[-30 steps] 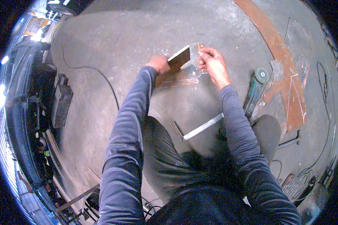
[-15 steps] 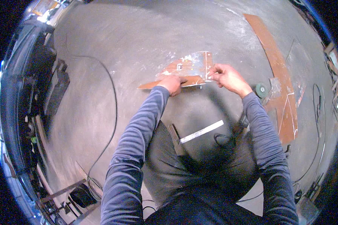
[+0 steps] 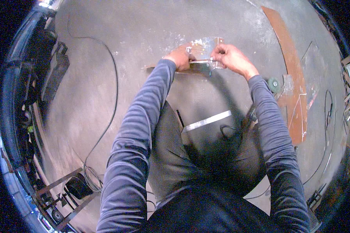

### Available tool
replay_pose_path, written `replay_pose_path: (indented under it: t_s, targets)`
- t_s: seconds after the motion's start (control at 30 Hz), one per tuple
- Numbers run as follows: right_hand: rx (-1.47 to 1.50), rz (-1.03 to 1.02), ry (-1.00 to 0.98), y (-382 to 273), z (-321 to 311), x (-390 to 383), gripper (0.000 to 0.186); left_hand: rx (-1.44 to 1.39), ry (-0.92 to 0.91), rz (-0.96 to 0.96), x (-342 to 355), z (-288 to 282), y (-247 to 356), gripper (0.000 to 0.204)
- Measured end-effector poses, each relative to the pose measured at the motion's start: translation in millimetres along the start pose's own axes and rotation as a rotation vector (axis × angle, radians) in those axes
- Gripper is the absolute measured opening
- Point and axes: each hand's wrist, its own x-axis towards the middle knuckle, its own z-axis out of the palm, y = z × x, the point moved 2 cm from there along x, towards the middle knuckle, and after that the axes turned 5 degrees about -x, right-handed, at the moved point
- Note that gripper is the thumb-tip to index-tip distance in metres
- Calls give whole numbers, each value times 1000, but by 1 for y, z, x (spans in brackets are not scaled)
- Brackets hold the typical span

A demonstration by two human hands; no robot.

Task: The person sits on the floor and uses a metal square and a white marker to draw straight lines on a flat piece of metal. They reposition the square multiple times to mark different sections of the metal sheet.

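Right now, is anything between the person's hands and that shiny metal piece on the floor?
No, nothing visible is in the way. The left hand and the right hand both already touch the shiny metal piece, one on each side. The flat metal strip lies apart, nearer the knees, and the black cable runs off to the left.

A single head-worn fisheye view looks steeply down from above the person's own body onto the floor (image 3: 105, 70). Both forearms rise from the lower edge to the hands (image 3: 206, 58) near the top centre, at arm's length from the lens. Straight edges bow toward the dark round rim.
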Motion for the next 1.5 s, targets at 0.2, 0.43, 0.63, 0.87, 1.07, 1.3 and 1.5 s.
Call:
replay_pose_path:
  t_s: [0.2,0.43,0.63,0.87,1.07,1.3,1.5]
  targets:
    - [-177,-97,128,-15,-2,-1,27,-36,-102,-121,16,-12,-8,54]
    - [-203,-41,56,-28,-2,-2,27,-37,-65,-34,12,-5,-9,54]
    - [-241,-54,53,-26,3,0,25,-50,-59,-23,12,-4,-10,58]
    - [-257,-36,9,-17,7,2,24,5,-28,-17,12,9,-6,60]
    - [-223,77,-102,-12,12,-1,23,77,-123,-127,12,25,-1,63]
    - [-239,113,-246,-7,21,-8,12,11,-97,-7,-5,35,16,63]
    - [-172,176,-334,-6,25,-9,12,30,-96,4,-6,43,16,63]
